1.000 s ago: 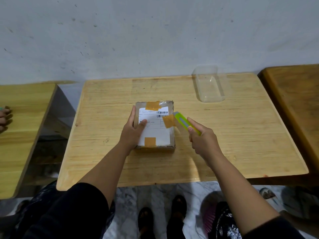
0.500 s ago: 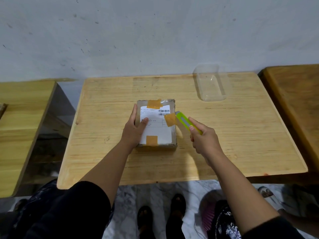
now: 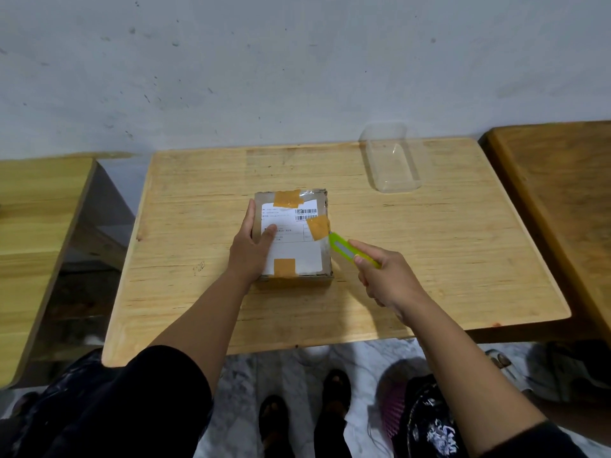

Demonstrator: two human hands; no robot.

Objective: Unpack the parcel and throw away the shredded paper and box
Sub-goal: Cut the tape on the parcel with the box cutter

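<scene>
A small cardboard parcel [image 3: 297, 256] with a white shipping label and orange tape patches lies closed in the middle of the wooden table [image 3: 429, 259]. My left hand [image 3: 253, 247] presses flat on the parcel's left side, thumb on the label. My right hand [image 3: 386, 279] grips a green utility knife [image 3: 345, 247], whose tip touches the parcel's right edge beside an orange tape patch.
A clear plastic container [image 3: 391, 160] stands at the table's back right. Other wooden tables flank it on the left [image 3: 36, 242] and right [image 3: 562, 200]. A wall rises right behind. Below the front edge are my feet in dark sandals [image 3: 304, 421] and a dark bag [image 3: 426, 421].
The knife tip has slid a little toward me along the parcel's right edge. My left hand stays on the parcel.
</scene>
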